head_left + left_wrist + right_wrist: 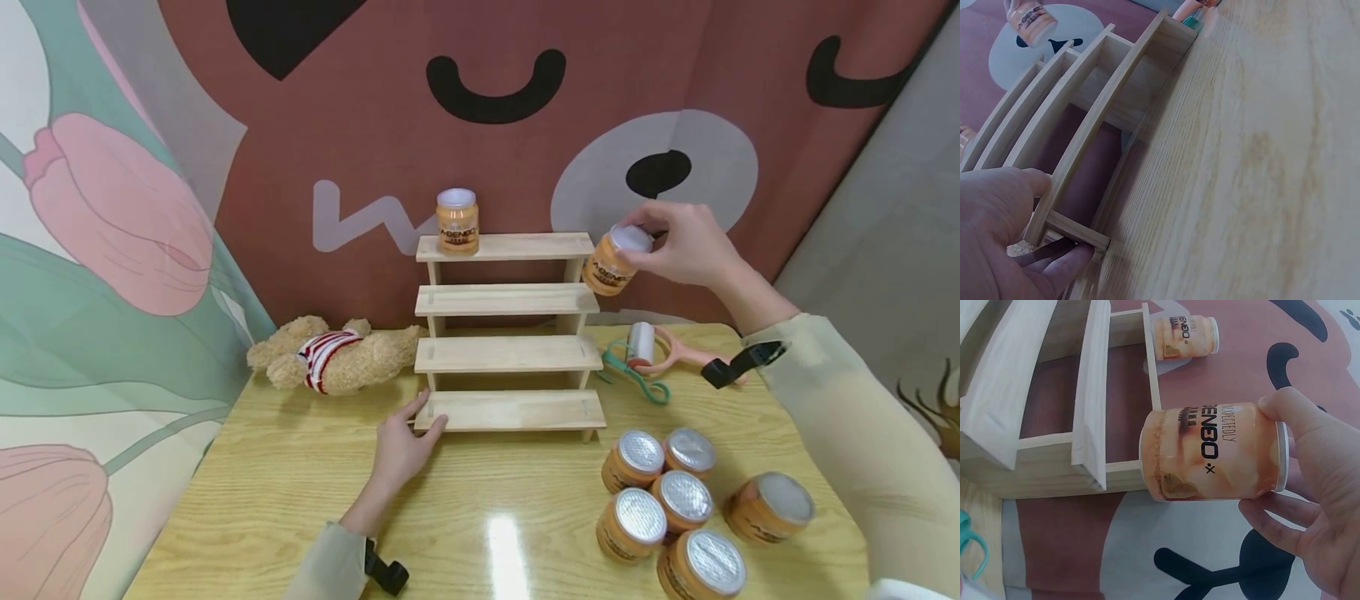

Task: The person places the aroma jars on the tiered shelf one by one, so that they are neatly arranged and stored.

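Observation:
My right hand (686, 242) pinches an orange printed can (609, 271) near its silver rim. It holds the can, tilted, beside the right end of the top step of a four-tier wooden display rack (510, 354). In the right wrist view the held can (1210, 453) shows its lettering, with thumb and fingers at its lid end. A like can (457, 221) stands upright at the left of the top step. My left hand (405, 446) grips the left end of the lowest step; in the left wrist view its thumb (1035, 181) rests against the board and fingers reach beneath.
Several more orange cans (682, 496) stand at the table's right front. Behind them lie green scissors (637, 375), a white roll (641, 343) and a pink-handled tool (678, 350). A plush bear (345, 358) lies left of the rack. A printed curtain (375, 150) hangs behind.

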Tool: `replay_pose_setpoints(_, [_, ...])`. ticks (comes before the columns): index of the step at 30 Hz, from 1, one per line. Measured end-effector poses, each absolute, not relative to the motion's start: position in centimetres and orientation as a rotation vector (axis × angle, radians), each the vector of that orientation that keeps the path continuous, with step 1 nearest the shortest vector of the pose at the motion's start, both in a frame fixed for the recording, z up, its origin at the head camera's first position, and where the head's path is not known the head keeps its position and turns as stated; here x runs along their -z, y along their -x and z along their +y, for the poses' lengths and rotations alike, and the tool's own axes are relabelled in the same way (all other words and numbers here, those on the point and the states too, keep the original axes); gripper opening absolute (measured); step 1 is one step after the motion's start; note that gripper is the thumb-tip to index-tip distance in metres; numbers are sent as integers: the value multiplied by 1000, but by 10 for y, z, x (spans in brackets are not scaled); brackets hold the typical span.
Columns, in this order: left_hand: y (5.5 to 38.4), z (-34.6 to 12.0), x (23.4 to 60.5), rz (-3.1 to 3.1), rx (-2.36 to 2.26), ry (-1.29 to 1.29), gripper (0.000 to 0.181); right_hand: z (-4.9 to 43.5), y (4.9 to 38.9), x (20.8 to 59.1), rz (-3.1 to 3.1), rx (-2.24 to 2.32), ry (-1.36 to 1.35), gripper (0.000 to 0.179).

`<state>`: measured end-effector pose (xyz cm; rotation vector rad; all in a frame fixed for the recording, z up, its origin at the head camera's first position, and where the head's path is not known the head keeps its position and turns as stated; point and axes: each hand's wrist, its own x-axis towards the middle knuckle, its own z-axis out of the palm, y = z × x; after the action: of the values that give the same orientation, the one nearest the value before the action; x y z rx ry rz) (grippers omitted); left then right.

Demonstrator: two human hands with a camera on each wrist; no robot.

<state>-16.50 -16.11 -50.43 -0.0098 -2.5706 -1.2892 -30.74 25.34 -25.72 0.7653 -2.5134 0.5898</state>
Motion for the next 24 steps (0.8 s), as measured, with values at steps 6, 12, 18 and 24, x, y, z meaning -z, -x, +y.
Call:
replay_pose_setpoints(6, [165,-161,504,-2572,1295,-3,57,242,315,248,-2510,-619,-756,32])
replay_pose_setpoints(12, [164,-159,506,-2580,1318,17,58,235,323,244,-2540,-681,-713,33])
replay_pose_setpoints(18, [163,-159,505,-2586,1336,2,58,220,337,232,-2560,-696,-683,37])
replay_pose_setpoints(24, [161,-161,502,-2577,1345,1,58,197,353,229,-2626,-687,-643,42])
